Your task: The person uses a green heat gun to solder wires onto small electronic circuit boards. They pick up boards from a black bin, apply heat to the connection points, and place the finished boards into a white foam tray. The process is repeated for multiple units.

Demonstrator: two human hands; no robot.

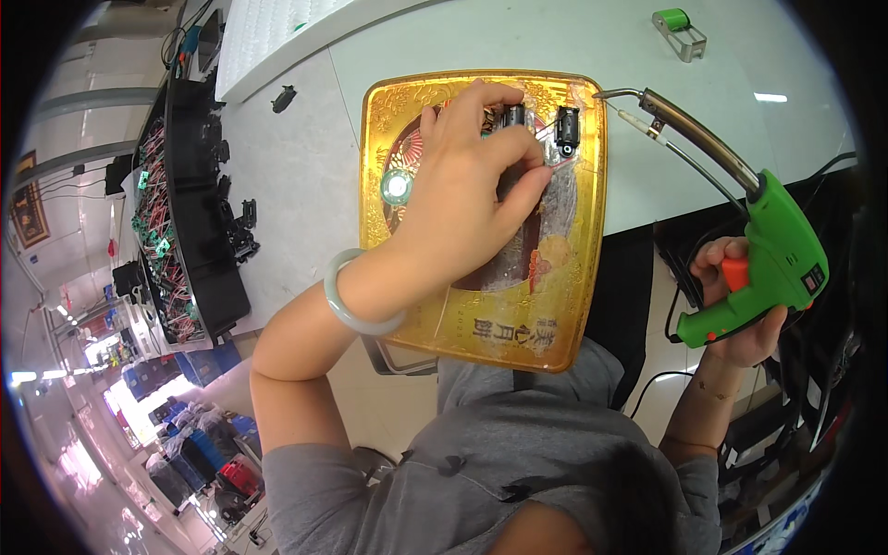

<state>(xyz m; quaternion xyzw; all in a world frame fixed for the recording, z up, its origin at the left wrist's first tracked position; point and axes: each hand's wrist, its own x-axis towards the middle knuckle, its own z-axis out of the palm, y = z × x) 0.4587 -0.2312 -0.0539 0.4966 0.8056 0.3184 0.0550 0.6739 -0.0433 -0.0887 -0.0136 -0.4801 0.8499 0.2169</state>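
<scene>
Gold and shiny, the tin tray (564,305) sits at the edge of our white table (444,46), and part of it hangs over toward us. Our left hand (467,190) reaches across the tray. Its fingers (527,185) are bent and pinch a small black part (514,117) near the top of the tray. The part peeks out just past our fingertips, so most of it is hidden under the hand. We wear a pale green bangle (356,301) on that wrist.

Just to the right of that part lies another small black part (567,129), also on the tray, not touched by our hand. A little round silver piece (396,187) lies on the tray beside our thumb side, close to the hand.

Our right hand (740,305) is off the table, lower down on the right. It is closed around the handle of a green soldering gun (772,254). The long metal tip (618,92) of the gun points left and ends just beside the top right corner of the tray, near the black parts.

A green clip (680,30) lies far off on the table. A black rack of wired parts (185,203) stands on our left.
</scene>
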